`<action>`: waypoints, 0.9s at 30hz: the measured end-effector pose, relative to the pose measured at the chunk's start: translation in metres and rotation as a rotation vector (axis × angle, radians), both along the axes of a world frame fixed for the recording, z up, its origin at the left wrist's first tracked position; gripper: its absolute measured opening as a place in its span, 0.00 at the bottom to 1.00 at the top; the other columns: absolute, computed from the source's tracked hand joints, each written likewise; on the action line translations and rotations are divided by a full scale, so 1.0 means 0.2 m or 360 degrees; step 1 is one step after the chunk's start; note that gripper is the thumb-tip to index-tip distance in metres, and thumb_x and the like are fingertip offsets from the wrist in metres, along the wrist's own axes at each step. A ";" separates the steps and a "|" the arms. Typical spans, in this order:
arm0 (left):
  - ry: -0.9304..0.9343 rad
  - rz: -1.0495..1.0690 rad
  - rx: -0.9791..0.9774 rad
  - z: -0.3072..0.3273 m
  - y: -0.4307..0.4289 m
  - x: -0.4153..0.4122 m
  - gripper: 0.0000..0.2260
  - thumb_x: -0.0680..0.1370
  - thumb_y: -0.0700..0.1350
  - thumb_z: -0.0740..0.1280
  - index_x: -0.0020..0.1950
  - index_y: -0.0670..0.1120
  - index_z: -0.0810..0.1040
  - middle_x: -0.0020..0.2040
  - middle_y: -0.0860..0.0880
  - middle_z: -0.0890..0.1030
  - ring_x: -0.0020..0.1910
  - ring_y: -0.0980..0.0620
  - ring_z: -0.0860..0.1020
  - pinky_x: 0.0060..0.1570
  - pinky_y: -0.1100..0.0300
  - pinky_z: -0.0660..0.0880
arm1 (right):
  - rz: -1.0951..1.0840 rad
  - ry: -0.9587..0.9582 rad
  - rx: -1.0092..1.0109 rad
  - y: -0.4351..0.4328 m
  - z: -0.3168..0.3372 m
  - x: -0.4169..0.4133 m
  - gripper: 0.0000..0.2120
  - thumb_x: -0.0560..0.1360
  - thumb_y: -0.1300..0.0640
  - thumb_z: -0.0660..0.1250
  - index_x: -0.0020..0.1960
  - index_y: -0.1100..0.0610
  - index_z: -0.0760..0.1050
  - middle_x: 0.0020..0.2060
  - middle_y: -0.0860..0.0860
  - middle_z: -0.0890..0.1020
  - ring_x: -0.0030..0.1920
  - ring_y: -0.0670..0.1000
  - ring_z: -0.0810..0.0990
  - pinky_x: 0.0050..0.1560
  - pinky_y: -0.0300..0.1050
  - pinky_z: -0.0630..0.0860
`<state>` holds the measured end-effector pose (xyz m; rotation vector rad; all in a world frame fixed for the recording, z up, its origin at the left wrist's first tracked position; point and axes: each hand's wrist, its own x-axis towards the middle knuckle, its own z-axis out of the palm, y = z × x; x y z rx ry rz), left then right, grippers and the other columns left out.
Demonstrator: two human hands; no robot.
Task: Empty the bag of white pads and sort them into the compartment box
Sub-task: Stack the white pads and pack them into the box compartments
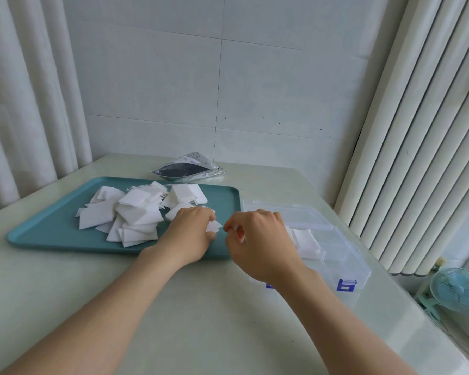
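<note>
- Loose white square pads [130, 212] lie heaped on the teal plastic tray [52, 228]. The tray likely serves as a staging area so they don't scatter over the pale worktop [201, 307].
- The silver foil bag [187, 169] lies flat behind the tray with its mouth open. It looks emptied, though its dark interior is hard to read.
- The left hand [190, 231] is at the tray's right edge, its fingers [206, 216] curled round a single white pad [214, 226].
- The right hand [257, 239] has thumb and forefinger pinching that pad's right corner (tiny contact patch, I read it as touching). I'd guess this is either a hand-off toward the box side or peeling stuck pads apart.
- The clear plastic compartment box [336, 255] sits just right of the tray with its lid open, so each carry is short.
- A few stacked pads [306, 239] already sit in one compartment, and most of the sorting is not yet done.
- Hidden or unclear:
  - The right wrist covers the box's left part.
  - The dividers are transparent and the compartment count is unclear.
  - One blue latch [346, 285] is in full view, the other mostly covered.
  - I cannot tell how many pads the left hand holds.
</note>
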<state>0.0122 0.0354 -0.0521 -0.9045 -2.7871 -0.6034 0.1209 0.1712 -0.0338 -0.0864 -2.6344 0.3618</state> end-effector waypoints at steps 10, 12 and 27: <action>0.0147 -0.0247 -0.0302 0.03 0.01 0.06 0.10 0.79 0.39 0.61 0.59 0.44 0.77 0.55 0.46 0.80 0.56 0.45 0.76 0.54 0.52 0.73 | -0.0174 -0.0002 -0.0128 0.00 0.02 0.01 0.11 0.77 0.53 0.62 0.52 0.46 0.83 0.40 0.46 0.84 0.46 0.51 0.80 0.60 0.48 0.67; 0.0114 -0.0302 -0.0295 0.06 0.01 0.08 0.12 0.78 0.37 0.61 0.59 0.46 0.78 0.53 0.48 0.80 0.55 0.46 0.75 0.50 0.55 0.72 | -0.0203 0.0013 -0.0161 0.00 0.02 0.01 0.10 0.77 0.53 0.62 0.51 0.46 0.83 0.40 0.46 0.84 0.46 0.51 0.80 0.60 0.48 0.67; -0.0218 -0.0292 0.0893 0.12 -0.01 0.12 0.17 0.79 0.35 0.68 0.59 0.55 0.79 0.49 0.57 0.85 0.53 0.58 0.82 0.55 0.59 0.79 | -0.0113 0.0270 -0.0422 0.04 0.02 0.00 0.15 0.80 0.51 0.68 0.66 0.49 0.77 0.55 0.42 0.84 0.53 0.49 0.82 0.60 0.50 0.76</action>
